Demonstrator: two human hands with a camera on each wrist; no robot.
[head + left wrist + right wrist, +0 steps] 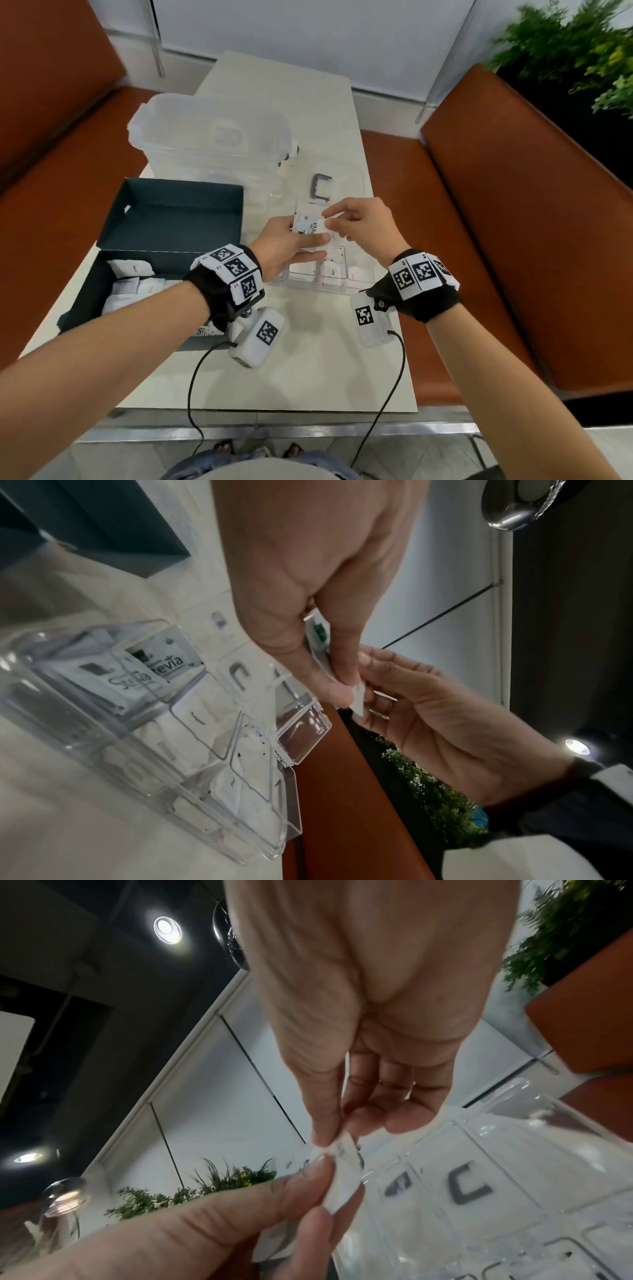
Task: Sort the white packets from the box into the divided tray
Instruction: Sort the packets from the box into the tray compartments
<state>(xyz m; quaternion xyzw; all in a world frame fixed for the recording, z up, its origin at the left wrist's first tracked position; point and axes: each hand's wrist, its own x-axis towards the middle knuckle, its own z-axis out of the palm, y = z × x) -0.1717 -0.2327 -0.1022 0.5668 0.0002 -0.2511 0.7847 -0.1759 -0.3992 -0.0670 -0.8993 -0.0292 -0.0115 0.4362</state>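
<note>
Above the clear divided tray (363,286), my left hand (317,241) holds a small stack of white Stevia packets (310,226) between thumb and fingers. My right hand (327,219) pinches the top corner of one white packet (346,1175) of that stack with thumb and forefinger. In the left wrist view the packets (320,639) stand edge-on between my left fingers (337,691). Several tray compartments hold packets, one with Stevia packets (164,666). The dark box (113,219) lies open to the left with more white packets (132,269) inside.
A clear plastic bin with a lid (209,137) stands behind the box. A grey U-shaped handle (322,188) lies on a clear lid behind the tray. Orange benches (513,205) flank the pale table (308,377). Wrist camera cables hang over the near edge.
</note>
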